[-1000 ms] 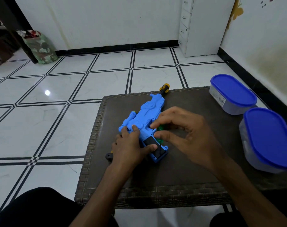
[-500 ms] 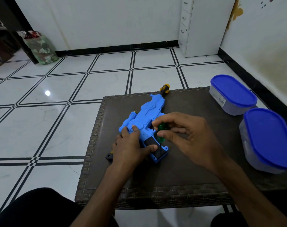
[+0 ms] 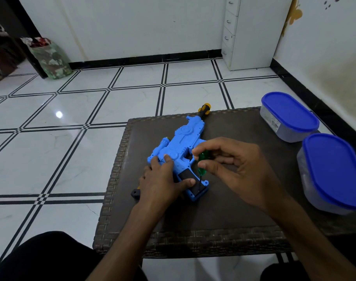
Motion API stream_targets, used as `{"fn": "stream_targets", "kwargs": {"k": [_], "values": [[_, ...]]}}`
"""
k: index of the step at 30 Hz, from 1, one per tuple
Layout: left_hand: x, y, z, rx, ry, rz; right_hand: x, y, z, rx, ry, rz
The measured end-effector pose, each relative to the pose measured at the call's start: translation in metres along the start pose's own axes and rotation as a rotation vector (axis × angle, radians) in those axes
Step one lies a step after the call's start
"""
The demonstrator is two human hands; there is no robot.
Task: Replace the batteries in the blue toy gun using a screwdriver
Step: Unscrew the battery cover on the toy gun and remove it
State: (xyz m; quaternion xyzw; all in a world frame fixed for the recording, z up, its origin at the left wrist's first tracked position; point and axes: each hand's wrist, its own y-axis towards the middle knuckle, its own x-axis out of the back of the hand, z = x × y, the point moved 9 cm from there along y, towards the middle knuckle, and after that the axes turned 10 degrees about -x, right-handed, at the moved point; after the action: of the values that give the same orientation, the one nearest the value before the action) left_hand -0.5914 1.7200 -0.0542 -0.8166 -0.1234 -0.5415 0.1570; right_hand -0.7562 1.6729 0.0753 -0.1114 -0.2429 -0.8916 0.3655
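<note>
My left hand [image 3: 162, 180] hides the gun's [image 3: 183, 142] rear. My right hand [image 3: 231, 169] covers most of the screwdriver [image 3: 203, 162]; its tip on the grip is too small to make out. At the right edge, 1 tub [image 3: 335, 171] is cut off. My knees run off the bottom.

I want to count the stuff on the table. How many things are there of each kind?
Toy gun: 1
Green screwdriver: 1
Blue-lidded tubs: 2
Total: 4
The right hand holds the screwdriver; the left hand presses on the gun.
</note>
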Motion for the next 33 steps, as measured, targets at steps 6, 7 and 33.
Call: {"fn": "stream_targets", "kwargs": {"k": [6, 7, 33], "values": [[0.003, -0.003, -0.002, 0.008, 0.013, 0.006, -0.004, 0.0, -0.004, -0.035, 0.03, 0.014], [0.002, -0.002, -0.002, 0.008, 0.013, 0.006, -0.005, 0.0, -0.003, -0.038, 0.029, 0.018], [-0.001, -0.001, 0.001, -0.002, -0.016, 0.019, -0.016, 0.007, 0.007, 0.021, -0.047, 0.063]]}}
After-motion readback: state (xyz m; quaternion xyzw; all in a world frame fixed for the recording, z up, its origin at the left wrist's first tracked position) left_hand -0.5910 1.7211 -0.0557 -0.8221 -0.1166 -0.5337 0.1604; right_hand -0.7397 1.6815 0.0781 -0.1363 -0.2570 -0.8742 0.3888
